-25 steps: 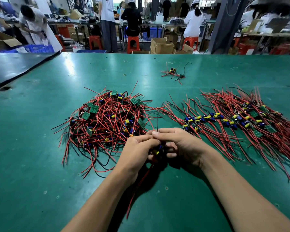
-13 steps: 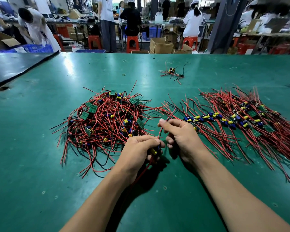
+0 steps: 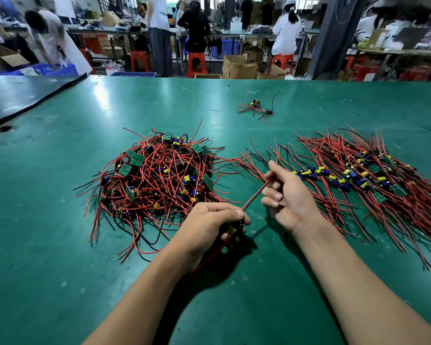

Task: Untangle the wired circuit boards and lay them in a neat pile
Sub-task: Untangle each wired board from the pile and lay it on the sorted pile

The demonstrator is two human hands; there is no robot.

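A tangled heap of small green circuit boards with red and black wires (image 3: 159, 178) lies left of centre on the green table (image 3: 47, 245). To the right, a laid-out row of boards (image 3: 363, 180) has its wires combed the same way. My left hand (image 3: 207, 230) is closed around one small board (image 3: 232, 229) with a yellow part showing. My right hand (image 3: 286, 195) pinches that board's red wire (image 3: 255, 195), which runs taut between the two hands.
A small separate bunch of wired boards (image 3: 256, 108) lies farther back on the table. A dark mat (image 3: 15, 95) covers the far left. Beyond the table edge stand people, red stools (image 3: 196, 63) and cardboard boxes (image 3: 239, 68).
My right hand has moved up and right away from my left hand, sliding along the red wire and pulling it straight. My left hand has stayed put on the board.
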